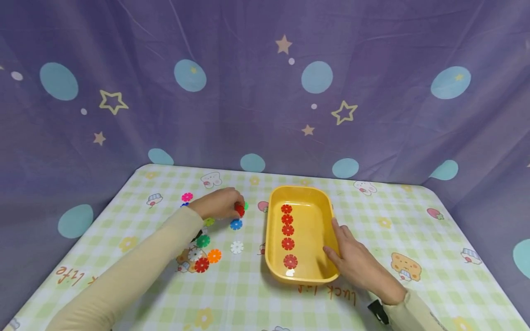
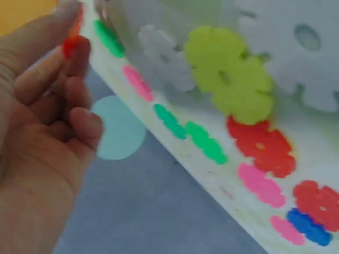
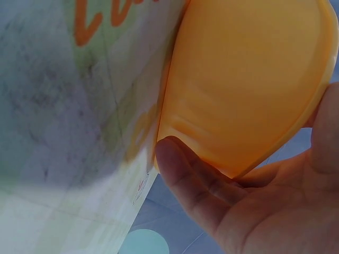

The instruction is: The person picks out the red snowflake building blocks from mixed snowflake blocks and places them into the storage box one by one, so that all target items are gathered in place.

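My left hand (image 1: 219, 203) pinches a red snowflake disc (image 1: 239, 210) between thumb and fingertips, over the loose discs left of the tray. In the left wrist view, only a sliver of that red disc (image 2: 70, 46) shows past the fingers. A yellow plastic tray (image 1: 311, 239) stands on the table, holding several red discs (image 1: 288, 230) in a column along its left side. My right hand (image 1: 358, 262) grips the tray's right side, thumb over the rim. Its fingers (image 3: 185, 180) press against the outer wall in the right wrist view.
Loose discs lie around the left forearm: blue (image 1: 236, 224), white (image 1: 237, 247), orange (image 1: 214, 255), red (image 1: 201, 265), green (image 1: 203, 241) and pink (image 1: 187, 196). A checked cloth (image 1: 439, 276) covers the table. Behind it hangs a purple curtain (image 1: 248, 115).
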{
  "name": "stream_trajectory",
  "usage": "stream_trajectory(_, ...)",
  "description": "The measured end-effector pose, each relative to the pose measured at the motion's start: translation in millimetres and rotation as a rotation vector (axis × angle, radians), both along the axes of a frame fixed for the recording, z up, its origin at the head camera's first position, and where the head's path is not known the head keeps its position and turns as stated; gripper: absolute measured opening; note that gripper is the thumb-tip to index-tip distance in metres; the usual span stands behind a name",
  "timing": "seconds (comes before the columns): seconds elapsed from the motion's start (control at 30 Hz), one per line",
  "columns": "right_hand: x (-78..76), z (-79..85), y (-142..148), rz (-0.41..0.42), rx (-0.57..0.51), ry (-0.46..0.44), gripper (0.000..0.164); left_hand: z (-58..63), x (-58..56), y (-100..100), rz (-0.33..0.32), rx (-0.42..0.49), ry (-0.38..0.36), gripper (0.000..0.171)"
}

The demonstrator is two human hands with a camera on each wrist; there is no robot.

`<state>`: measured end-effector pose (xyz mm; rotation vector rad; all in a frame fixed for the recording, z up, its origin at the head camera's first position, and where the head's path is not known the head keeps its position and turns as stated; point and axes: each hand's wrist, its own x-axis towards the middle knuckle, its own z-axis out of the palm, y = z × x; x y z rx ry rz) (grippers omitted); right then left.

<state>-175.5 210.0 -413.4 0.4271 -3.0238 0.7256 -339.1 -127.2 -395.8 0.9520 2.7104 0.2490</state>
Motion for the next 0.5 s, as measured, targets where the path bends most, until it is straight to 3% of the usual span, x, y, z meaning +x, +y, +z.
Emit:
stream_trajectory(0.13, 0.2, -1.2, 1, 0.001, 0.001, -0.003, 0.072, 17.0, 11.4, 9, -0.186, 0.179, 0.19, 0.026)
stream_trajectory(0.27, -0.8, -1.2, 2, -0.003, 0.001, 0.011, 0.072, 35.6, 34.1, 38, -0.43, 0.325, 0.402, 0.032)
stream_trajectory(0.37, -1.2, -0.8, 2, -0.01, -0.001, 0.006, 0.073, 35.8, 50.2, 67, -0.568, 0.325, 0.42, 0.033)
stream_trajectory(0.5, -1.8, -0.7, 2, -0.011, -0.002, -0.003, 0.072, 19.4, 63.5, 105, -0.643, 0.172, 0.351, 0.032)
